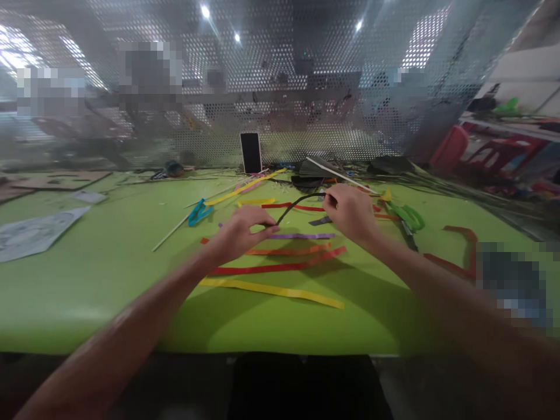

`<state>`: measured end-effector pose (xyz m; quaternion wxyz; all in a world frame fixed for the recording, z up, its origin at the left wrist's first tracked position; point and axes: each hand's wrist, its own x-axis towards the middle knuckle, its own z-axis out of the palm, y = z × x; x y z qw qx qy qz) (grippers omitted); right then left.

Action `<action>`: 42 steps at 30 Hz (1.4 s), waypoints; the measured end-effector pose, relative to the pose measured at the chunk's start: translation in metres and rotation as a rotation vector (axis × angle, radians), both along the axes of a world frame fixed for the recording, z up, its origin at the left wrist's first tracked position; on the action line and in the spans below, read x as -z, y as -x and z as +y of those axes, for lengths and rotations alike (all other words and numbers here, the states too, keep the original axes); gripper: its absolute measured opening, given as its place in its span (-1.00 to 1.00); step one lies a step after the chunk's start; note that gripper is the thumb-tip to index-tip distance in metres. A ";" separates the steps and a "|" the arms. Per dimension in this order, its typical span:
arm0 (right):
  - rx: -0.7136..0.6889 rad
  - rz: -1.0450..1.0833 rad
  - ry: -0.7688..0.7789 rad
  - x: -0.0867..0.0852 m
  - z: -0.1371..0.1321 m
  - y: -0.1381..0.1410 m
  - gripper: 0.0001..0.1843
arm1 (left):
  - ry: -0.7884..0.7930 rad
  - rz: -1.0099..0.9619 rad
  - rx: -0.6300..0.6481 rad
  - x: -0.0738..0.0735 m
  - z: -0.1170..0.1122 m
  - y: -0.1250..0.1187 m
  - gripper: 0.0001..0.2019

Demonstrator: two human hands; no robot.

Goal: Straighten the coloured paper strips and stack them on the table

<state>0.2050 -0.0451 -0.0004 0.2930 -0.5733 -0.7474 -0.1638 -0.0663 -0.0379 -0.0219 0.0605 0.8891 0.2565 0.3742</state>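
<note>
My left hand (240, 232) and my right hand (350, 213) are both above the green table (87, 280), each pinching one end of a thin black paper strip (294, 205) that arches between them. Below the hands lie coloured paper strips: a purple strip (301, 236), an orange strip (284, 251), a red strip (280, 267) and a long yellow strip (271, 289) nearest me.
A phone (251, 153) stands upright against the perforated metal screen at the back. Blue scissors (199, 212) lie left of my hands, green scissors (409, 217) to the right. Dark paper sheets (317, 169) sit behind. A printed sheet (30, 233) lies far left.
</note>
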 end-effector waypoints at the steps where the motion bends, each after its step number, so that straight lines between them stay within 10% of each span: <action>1: 0.000 0.003 0.002 0.000 0.000 0.000 -0.77 | 0.007 0.003 -0.024 -0.001 0.001 0.001 -0.81; 11: -0.066 -0.009 -0.010 0.003 -0.002 0.000 -0.77 | 0.037 0.032 -0.213 -0.001 0.018 0.012 -0.75; 42: -0.168 0.002 -0.020 0.004 0.001 -0.003 -0.78 | 0.242 -0.075 -0.176 -0.009 0.018 0.018 -0.76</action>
